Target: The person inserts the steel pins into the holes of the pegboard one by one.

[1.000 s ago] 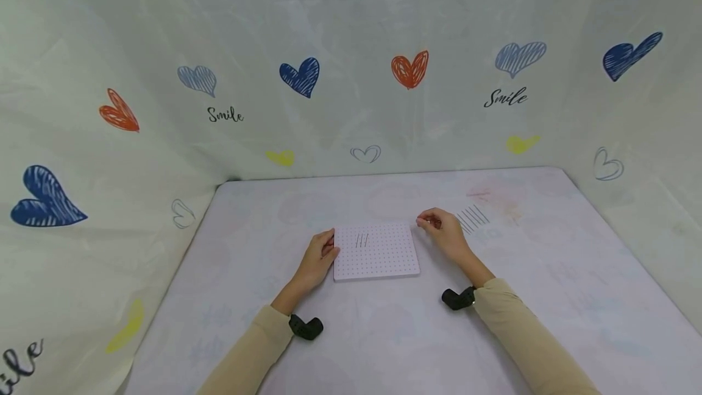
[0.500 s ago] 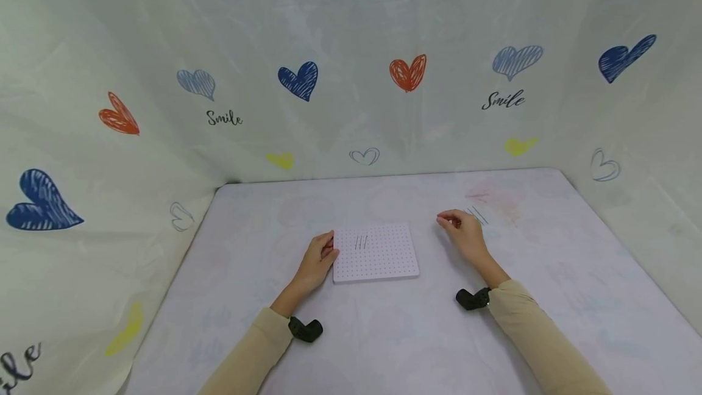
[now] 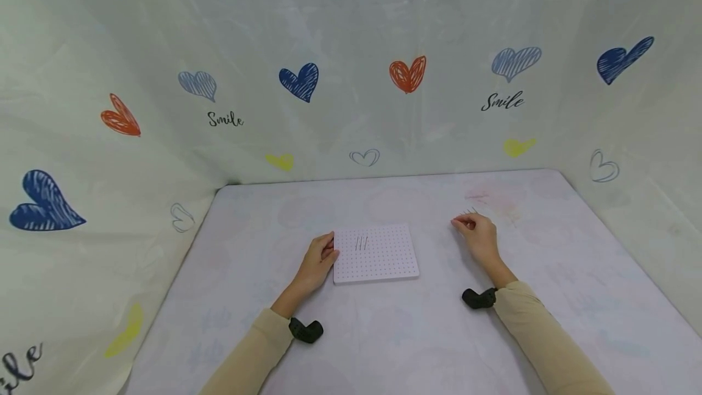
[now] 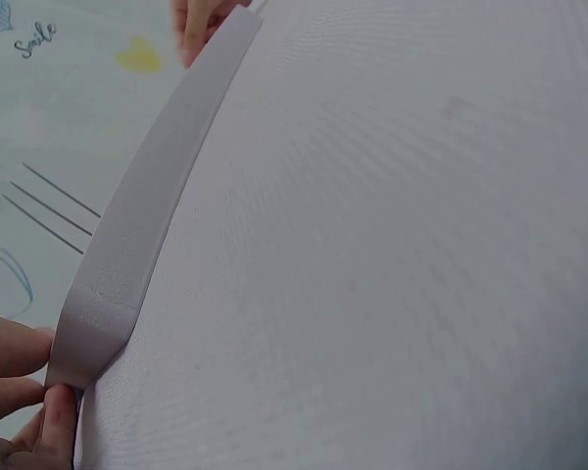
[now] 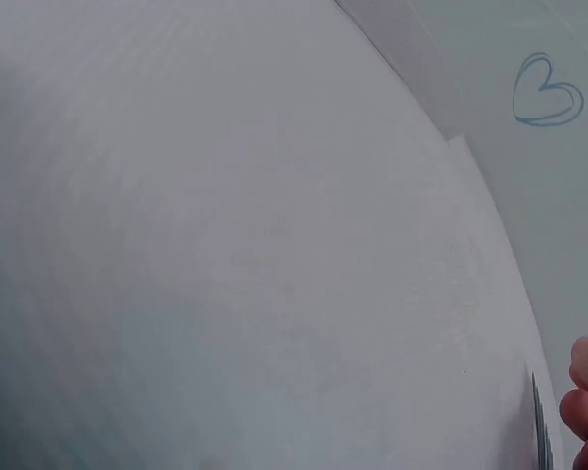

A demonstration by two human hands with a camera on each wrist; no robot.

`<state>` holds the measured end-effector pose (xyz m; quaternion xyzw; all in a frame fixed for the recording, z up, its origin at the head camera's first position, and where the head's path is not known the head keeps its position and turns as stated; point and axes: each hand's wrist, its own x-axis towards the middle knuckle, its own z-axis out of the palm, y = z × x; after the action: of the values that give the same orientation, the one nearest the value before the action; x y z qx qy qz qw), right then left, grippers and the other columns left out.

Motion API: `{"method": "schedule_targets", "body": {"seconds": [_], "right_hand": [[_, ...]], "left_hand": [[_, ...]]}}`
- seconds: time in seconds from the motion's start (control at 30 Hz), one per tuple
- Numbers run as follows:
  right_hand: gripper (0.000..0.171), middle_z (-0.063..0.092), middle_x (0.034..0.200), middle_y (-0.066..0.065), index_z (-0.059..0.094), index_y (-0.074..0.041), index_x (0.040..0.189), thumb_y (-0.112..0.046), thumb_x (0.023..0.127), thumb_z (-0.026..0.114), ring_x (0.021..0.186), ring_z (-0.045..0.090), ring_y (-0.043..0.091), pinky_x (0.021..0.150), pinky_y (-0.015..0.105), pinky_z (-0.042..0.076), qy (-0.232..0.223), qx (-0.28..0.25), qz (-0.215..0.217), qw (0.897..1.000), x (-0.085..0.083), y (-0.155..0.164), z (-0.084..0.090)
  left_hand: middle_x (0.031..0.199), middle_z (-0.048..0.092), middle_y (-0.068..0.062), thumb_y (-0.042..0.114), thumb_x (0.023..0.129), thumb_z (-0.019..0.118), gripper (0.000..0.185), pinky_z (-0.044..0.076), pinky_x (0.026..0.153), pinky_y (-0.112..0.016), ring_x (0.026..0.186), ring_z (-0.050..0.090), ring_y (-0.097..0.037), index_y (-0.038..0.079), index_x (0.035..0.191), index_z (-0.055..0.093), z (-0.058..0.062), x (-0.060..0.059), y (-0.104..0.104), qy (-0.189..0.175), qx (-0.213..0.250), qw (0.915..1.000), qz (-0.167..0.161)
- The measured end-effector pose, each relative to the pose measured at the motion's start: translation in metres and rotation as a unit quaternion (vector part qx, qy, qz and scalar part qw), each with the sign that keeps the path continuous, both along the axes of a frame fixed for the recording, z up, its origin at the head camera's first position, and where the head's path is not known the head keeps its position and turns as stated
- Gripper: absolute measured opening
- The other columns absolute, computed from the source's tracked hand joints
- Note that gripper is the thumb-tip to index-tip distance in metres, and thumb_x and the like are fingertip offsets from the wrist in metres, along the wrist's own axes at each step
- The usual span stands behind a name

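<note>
Table (image 3: 384,334): right hand (image 3: 478,236) moved from pegboard (image 3: 376,253) onto needles (image 3: 470,211)

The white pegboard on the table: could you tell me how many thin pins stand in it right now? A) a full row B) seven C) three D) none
C: three thin pins stand close together near the far left part of the pegboard, whose left edge the left hand holds.

My left hand (image 3: 318,256) lies low and forward, fingers (image 4: 10,364) loosely bent, forearm angled in from the lower left. My right hand (image 3: 478,233) is stretched further out, fingertips (image 5: 585,392) curled together and pointing left, wrist flat, forearm coming in from the lower right. Both sleeves are beige.
</note>
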<state>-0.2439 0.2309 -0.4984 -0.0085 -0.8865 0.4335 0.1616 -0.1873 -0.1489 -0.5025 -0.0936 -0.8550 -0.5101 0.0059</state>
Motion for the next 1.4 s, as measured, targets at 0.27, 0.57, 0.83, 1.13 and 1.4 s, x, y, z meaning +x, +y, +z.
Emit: {"method": "schedule_targets", "body": {"seconds": [0.27, 0.57, 0.83, 1.13, 1.4], "right_hand": [[0.017, 0.067, 0.084, 0.017, 0.073, 0.008, 0.095, -0.009, 0.09, 0.074, 0.075, 0.052, 0.019, 0.06, 0.02, 0.038, -0.008, 0.007, -0.021, 1.0, 0.0, 0.007, -0.007], [0.016, 0.066, 0.08, 0.015, 0.073, 0.007, 0.094, -0.008, 0.09, 0.074, 0.072, 0.052, 0.02, 0.057, 0.02, 0.039, -0.011, 0.011, -0.021, 1.0, 0.0, 0.009, -0.009], [0.014, 0.061, 0.073, 0.011, 0.073, 0.008, 0.091, -0.006, 0.09, 0.074, 0.067, 0.049, 0.018, 0.054, 0.021, 0.036, -0.007, 0.016, -0.011, 1.0, -0.002, 0.009, -0.01], [0.014, 0.055, 0.072, 0.01, 0.068, 0.009, 0.088, -0.004, 0.092, 0.07, 0.068, 0.047, 0.021, 0.055, 0.025, 0.036, -0.03, 0.028, -0.004, 0.999, -0.003, 0.008, -0.011], [0.013, 0.053, 0.074, 0.011, 0.065, 0.01, 0.089, -0.002, 0.094, 0.065, 0.071, 0.047, 0.024, 0.058, 0.027, 0.037, -0.028, 0.04, 0.011, 0.999, -0.004, 0.004, -0.011]], "left_hand": [[0.142, 0.04, -0.029, 0.0, 0.1, 0.054, 0.051, 0.044, 0.106, -0.044, 0.122, 0.049, -0.034, -0.013, 0.146, 0.037, 0.002, 0.001, 0.001, -0.007, 0.008, 0.9999, 0.003], [0.142, 0.04, -0.028, 0.002, 0.101, 0.054, 0.051, 0.043, 0.107, -0.045, 0.122, 0.048, -0.033, -0.012, 0.147, 0.037, 0.003, 0.002, 0.001, -0.011, 0.01, 0.9999, 0.002], [0.143, 0.039, -0.029, 0.001, 0.101, 0.054, 0.051, 0.043, 0.107, -0.044, 0.122, 0.048, -0.033, -0.012, 0.147, 0.037, 0.001, 0.0, 0.0, -0.011, 0.012, 0.9999, 0.003], [0.141, 0.04, -0.03, -0.001, 0.1, 0.054, 0.051, 0.043, 0.107, -0.043, 0.122, 0.049, -0.034, -0.014, 0.146, 0.037, 0.001, 0.0, 0.001, -0.01, 0.02, 0.9997, 0.002], [0.144, 0.038, -0.028, 0.0, 0.1, 0.054, 0.052, 0.042, 0.108, -0.042, 0.125, 0.048, -0.032, -0.011, 0.147, 0.036, 0.001, -0.001, 0.002, -0.02, 0.019, 0.9996, 0.005]]}}
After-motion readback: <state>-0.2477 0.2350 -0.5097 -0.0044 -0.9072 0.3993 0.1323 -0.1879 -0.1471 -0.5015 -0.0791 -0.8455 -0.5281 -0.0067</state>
